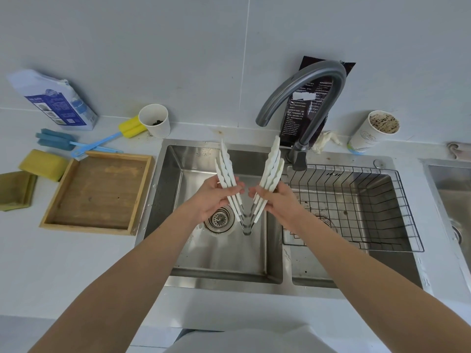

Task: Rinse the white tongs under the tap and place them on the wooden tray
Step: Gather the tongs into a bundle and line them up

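We see the white tongs point(271, 163) only in part: the left hand point(219, 197) and right hand point(276, 200) each grip one arm, and their fingers point(235, 191) cover its middle. Where the arms meet, low over the sink point(168, 200), we get a grey blur we cannot resolve. The tap point(305, 80) crosses the dark packet point(303, 118), whose print is too small to read. The left edge cuts the green cloth point(12, 189), the right edge a second sink point(448, 184).

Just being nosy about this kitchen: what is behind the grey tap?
A dark printed packet leans against the wall behind the tap, with a crumpled white rag or tissue at its foot. The tap's arch crosses the packet, hiding part of its print.
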